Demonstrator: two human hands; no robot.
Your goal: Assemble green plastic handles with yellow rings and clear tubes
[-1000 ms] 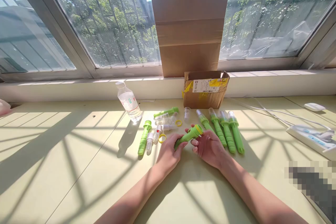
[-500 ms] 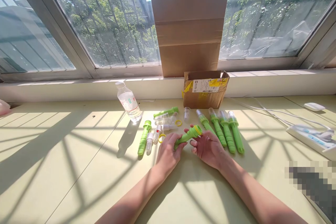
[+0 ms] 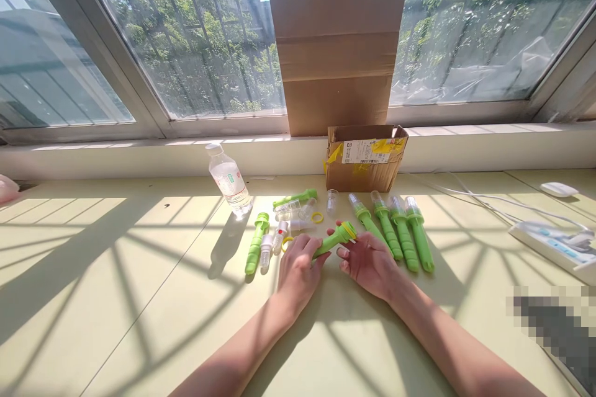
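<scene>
My left hand is closed around the lower part of a green plastic flashlight-like handle, which tilts up to the right. A yellow ring sits around its wide end. My right hand, palm turned up with fingers curled, grips that ringed end; a small white bit shows by its thumb. Left of my hands lie another green handle, small clear-and-white inserts and a loose yellow ring partly behind my left hand. To the right lie several green handles with clear caps.
Behind the parts stand a water bottle and an open cardboard box. One more green handle, clear caps and a yellow ring lie farther back. A power strip with cables is at the right.
The handle's ringed end has turned slightly between my hands. Both hands stay in nearly the same place, and the other things have not moved.
</scene>
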